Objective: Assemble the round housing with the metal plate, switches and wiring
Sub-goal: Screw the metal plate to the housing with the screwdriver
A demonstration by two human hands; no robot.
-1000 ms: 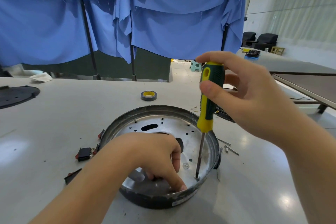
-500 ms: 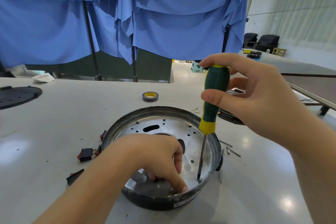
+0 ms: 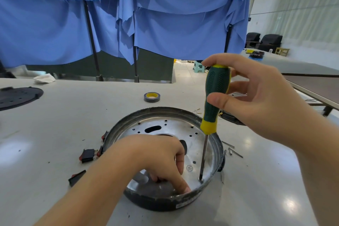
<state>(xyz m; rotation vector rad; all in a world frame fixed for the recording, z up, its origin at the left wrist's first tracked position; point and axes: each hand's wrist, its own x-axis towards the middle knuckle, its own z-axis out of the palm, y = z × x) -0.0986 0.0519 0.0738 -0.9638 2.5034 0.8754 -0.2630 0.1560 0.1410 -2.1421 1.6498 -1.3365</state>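
So the right hand (image 3: 256,101) is pinching a green and yellow screwdriver (image 3: 213,108) upright by its handle, tip planted in the metal plate (image 3: 194,134) just right of the left hand (image 3: 161,159). That hand reaches into the round housing (image 3: 128,124), fingertips pressed at its near wall, holding nothing I can see. Two rocker switches (image 3: 88,155) sit on the table left of that wrist, loose screws (image 3: 232,149) under the right hand.

Left hand (image 3: 161,159) reached down, fingers curled, fingertips pressed low. Right hand (image 3: 256,97) was raised, thumb and fingers pinched closed, wrist cocked.
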